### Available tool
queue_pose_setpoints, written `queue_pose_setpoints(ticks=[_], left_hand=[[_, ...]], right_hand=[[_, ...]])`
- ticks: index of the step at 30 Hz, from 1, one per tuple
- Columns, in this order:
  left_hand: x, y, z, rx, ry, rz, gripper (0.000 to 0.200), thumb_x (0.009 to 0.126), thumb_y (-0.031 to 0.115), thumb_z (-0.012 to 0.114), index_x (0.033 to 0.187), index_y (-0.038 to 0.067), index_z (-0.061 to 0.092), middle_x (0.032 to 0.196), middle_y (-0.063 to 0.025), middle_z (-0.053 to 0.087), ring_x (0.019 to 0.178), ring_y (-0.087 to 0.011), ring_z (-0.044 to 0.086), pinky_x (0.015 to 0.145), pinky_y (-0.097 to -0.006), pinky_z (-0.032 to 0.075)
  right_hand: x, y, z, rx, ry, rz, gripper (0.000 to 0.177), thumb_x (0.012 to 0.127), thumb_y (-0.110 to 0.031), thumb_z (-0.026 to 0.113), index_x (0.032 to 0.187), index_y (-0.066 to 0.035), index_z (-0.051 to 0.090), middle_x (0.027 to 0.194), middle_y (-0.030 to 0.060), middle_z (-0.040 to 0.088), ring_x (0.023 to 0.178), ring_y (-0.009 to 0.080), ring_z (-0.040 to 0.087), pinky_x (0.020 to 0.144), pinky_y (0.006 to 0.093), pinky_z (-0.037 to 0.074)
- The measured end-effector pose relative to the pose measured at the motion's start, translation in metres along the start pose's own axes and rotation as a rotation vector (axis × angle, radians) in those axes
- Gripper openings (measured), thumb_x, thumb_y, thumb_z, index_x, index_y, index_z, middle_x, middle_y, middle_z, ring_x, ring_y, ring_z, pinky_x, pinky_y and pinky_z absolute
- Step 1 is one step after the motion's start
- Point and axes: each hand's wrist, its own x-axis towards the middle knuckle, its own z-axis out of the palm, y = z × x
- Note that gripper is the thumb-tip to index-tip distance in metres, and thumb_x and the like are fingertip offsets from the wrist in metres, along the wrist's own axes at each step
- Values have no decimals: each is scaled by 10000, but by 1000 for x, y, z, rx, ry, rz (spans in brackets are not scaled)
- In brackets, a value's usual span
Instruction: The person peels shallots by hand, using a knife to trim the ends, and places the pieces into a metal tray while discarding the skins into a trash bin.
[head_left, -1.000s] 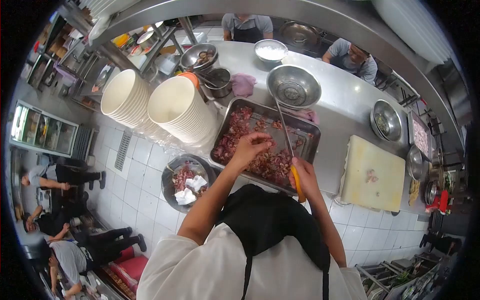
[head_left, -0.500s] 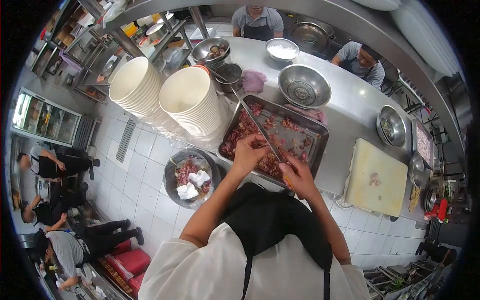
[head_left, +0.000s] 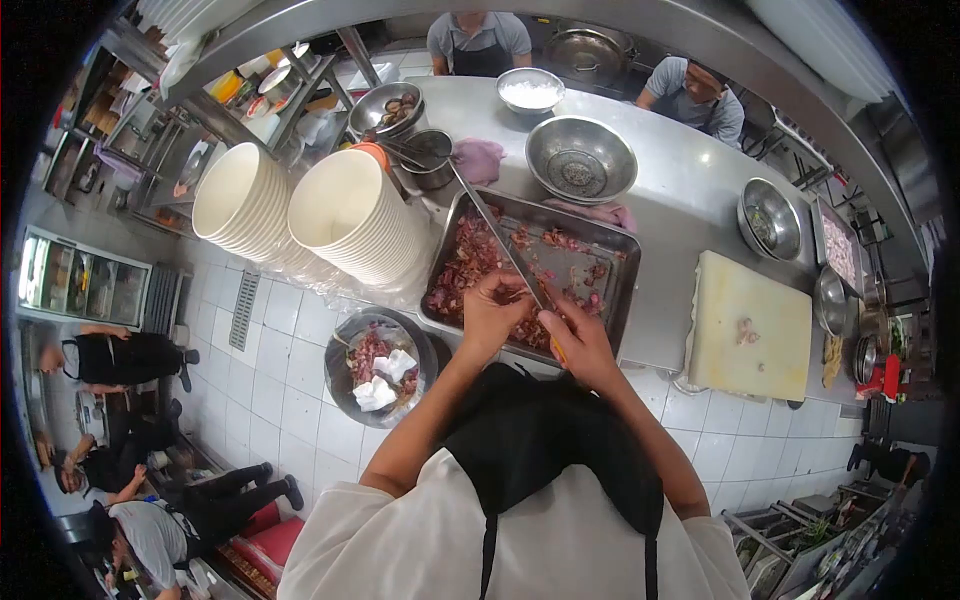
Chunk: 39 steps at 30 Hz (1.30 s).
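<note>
Nearest to my head-mounted view, a person in a black apron [head_left: 540, 430] and white shirt stands at a brushed-steel worktop [head_left: 660, 240]. My right hand [head_left: 582, 345] grasps the orange handle of a long, narrow steel knife [head_left: 508, 245]. My left hand [head_left: 497, 312] is curled beside the blade; I cannot tell whether its fingers pinch anything. Both hands are above a shallow rectangular steel tray [head_left: 624, 275] strewn with chopped reddish meat [head_left: 470, 262]. The blade slants forward and left across it. Left of the tray stand two stacks of white cups [head_left: 375, 225]; to its right lies a thick cream-coloured cutting board [head_left: 765, 300]. Beyond the tray sits a wide, round steel bowl [head_left: 603, 150]. Farthest off, two people in grey shirts [head_left: 510, 35] face the worktop.
</note>
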Motion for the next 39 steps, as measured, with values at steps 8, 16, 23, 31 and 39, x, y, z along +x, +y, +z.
queue_pose_setpoints(ticks=[8,16,23,31,39], left_hand=[[-6,-1,16,-44,-37,16,271,819,-103,680,1078,-31,651,1129,-89,659,959,-146,658,864,-282,536],[7,-6,4,-252,34,-177,276,913,28,655,1187,-4,644,1069,-54,677,1004,-116,625,884,-264,508],[12,-20,-10,-449,109,-315,206,932,84,643,1130,30,653,1065,-38,685,926,-102,612,832,-272,503],[12,-18,-18,-568,69,-432,130,942,72,602,1068,59,634,1073,-55,689,882,-118,632,797,-252,522],[9,-30,-18,-389,226,-397,78,944,119,617,997,67,641,960,-29,669,811,-111,608,739,-234,469]], right_hand=[[18,-7,-5,273,2,149,534,1003,-392,540,1408,-47,497,573,3,484,440,94,455,405,259,361],[20,3,-20,373,-35,267,430,998,-494,491,991,-68,546,580,34,496,427,122,470,387,261,357],[21,4,-22,281,-57,279,435,1008,-454,491,1128,-45,577,583,29,490,432,117,459,404,256,358],[20,9,-19,252,-126,207,579,1016,-395,502,1474,-54,410,595,22,491,459,109,457,421,252,364],[21,14,-19,201,-126,287,512,1012,-398,506,1365,-27,516,603,26,517,469,104,478,427,258,374]])
